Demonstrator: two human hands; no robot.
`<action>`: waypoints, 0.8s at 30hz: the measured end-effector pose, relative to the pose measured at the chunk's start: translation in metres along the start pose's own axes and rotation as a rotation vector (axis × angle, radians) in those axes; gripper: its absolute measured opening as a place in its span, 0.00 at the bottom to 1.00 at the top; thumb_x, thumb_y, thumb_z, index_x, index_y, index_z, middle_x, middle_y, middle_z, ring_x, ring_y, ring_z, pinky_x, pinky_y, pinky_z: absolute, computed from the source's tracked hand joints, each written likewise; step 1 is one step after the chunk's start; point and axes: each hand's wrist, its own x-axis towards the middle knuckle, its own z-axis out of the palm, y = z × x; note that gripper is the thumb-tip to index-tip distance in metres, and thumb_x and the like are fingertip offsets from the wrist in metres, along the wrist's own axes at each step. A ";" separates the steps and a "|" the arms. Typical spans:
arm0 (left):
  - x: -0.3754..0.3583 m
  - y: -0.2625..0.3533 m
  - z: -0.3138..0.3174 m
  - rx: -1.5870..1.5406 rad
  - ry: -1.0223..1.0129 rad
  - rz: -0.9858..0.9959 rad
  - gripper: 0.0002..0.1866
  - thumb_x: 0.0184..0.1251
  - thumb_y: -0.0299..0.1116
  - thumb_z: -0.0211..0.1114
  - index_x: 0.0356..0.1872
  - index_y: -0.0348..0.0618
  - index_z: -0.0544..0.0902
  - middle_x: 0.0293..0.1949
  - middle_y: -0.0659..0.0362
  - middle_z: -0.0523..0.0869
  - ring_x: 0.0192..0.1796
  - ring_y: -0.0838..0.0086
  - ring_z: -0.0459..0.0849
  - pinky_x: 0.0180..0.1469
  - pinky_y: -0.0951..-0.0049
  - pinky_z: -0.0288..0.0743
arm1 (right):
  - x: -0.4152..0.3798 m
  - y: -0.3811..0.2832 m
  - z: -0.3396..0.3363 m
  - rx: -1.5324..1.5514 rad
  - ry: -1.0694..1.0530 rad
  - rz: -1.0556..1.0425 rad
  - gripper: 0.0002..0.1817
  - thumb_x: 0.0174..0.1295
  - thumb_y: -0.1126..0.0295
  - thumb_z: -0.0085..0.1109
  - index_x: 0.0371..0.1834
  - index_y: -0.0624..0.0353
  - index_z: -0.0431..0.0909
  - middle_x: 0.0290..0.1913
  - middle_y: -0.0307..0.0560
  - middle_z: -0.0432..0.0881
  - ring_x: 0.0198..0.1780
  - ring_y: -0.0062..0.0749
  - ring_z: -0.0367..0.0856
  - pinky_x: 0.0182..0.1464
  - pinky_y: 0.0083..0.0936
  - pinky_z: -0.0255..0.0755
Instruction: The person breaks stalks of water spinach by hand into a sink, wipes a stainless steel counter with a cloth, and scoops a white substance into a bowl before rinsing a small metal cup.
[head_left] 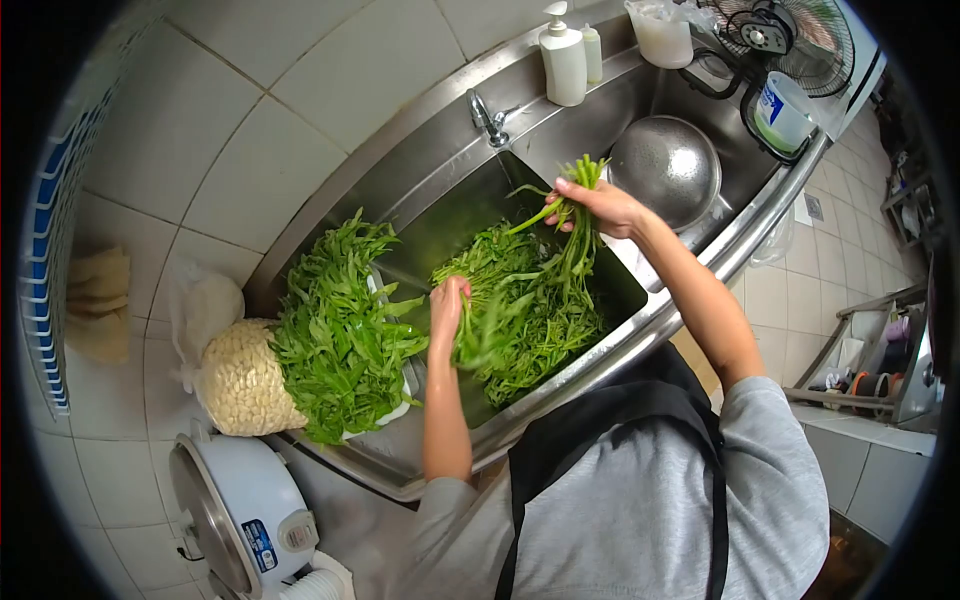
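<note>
My right hand (597, 207), at the upper right of the sink basin (440, 230), is closed around a bunch of green stems (580, 185), with leaves hanging below it. Lower and to the left, my left hand (450, 300) has its fingers curled round some leafy greens (475, 285) at the near-left part of the basin. Loose leafy greens (540, 350) fill much of the basin under both hands. Another heap of greens (345, 330) lies on a white tray (408, 385) left of the basin.
A faucet (488, 120) rises behind the basin. White bottles (565, 65) and a metal bowl (665, 172) are to the right, near a fan (770, 38). Leftward are a bag of pale pieces (250, 380) and a rice cooker (250, 510).
</note>
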 end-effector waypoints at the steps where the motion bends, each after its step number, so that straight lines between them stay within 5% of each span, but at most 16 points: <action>1: -0.002 -0.008 -0.006 -0.075 -0.101 0.036 0.14 0.63 0.34 0.50 0.20 0.39 0.73 0.15 0.66 0.62 0.18 0.79 0.62 0.26 0.78 0.64 | -0.004 -0.005 -0.005 0.085 -0.031 0.021 0.20 0.64 0.54 0.51 0.43 0.62 0.70 0.40 0.47 0.77 0.41 0.32 0.81 0.36 0.23 0.78; 2: 0.003 -0.017 -0.015 0.008 -0.195 0.192 0.16 0.65 0.35 0.52 0.20 0.38 0.73 0.17 0.63 0.67 0.20 0.80 0.67 0.29 0.78 0.67 | -0.006 -0.009 -0.008 0.122 -0.033 0.048 0.20 0.64 0.54 0.50 0.43 0.62 0.70 0.41 0.48 0.76 0.42 0.33 0.81 0.37 0.26 0.78; 5: -0.026 0.046 0.012 0.359 -0.208 0.105 0.16 0.65 0.37 0.56 0.23 0.34 0.75 0.22 0.61 0.75 0.24 0.81 0.72 0.32 0.77 0.69 | -0.005 -0.008 -0.003 0.191 -0.040 0.105 0.20 0.63 0.54 0.50 0.44 0.62 0.69 0.43 0.50 0.75 0.44 0.38 0.80 0.39 0.31 0.80; 10: -0.018 0.048 0.062 0.477 -0.545 0.199 0.13 0.59 0.34 0.65 0.41 0.36 0.81 0.29 0.63 0.83 0.27 0.86 0.74 0.29 0.84 0.69 | 0.002 -0.002 0.028 0.243 -0.089 0.118 0.21 0.63 0.55 0.51 0.47 0.63 0.68 0.45 0.50 0.75 0.45 0.40 0.80 0.40 0.32 0.79; 15: -0.010 0.055 0.053 0.564 -0.562 0.228 0.11 0.60 0.33 0.62 0.37 0.35 0.83 0.27 0.60 0.84 0.30 0.83 0.75 0.35 0.79 0.71 | 0.002 -0.006 0.025 0.017 -0.043 0.022 0.22 0.61 0.54 0.55 0.47 0.62 0.69 0.43 0.46 0.76 0.40 0.34 0.79 0.35 0.27 0.76; 17: -0.011 0.062 0.045 0.577 -0.578 0.247 0.13 0.60 0.36 0.61 0.36 0.35 0.83 0.27 0.58 0.85 0.29 0.81 0.76 0.36 0.76 0.72 | -0.001 -0.009 0.018 -0.333 -0.019 -0.009 0.23 0.58 0.52 0.59 0.43 0.63 0.72 0.39 0.43 0.78 0.34 0.28 0.77 0.33 0.22 0.73; 21: -0.007 0.074 0.039 0.666 -0.611 0.172 0.13 0.58 0.36 0.61 0.34 0.35 0.83 0.28 0.57 0.85 0.29 0.80 0.76 0.37 0.74 0.72 | 0.001 -0.013 0.020 -0.461 -0.085 0.010 0.21 0.55 0.52 0.62 0.33 0.61 0.75 0.31 0.39 0.78 0.23 0.19 0.71 0.22 0.17 0.66; 24: -0.007 0.072 0.040 0.752 -0.358 0.288 0.11 0.51 0.33 0.58 0.27 0.34 0.82 0.16 0.63 0.77 0.20 0.82 0.71 0.26 0.76 0.66 | 0.000 -0.011 0.030 -0.518 0.030 -0.054 0.20 0.52 0.53 0.65 0.27 0.60 0.75 0.21 0.35 0.73 0.18 0.18 0.67 0.18 0.16 0.61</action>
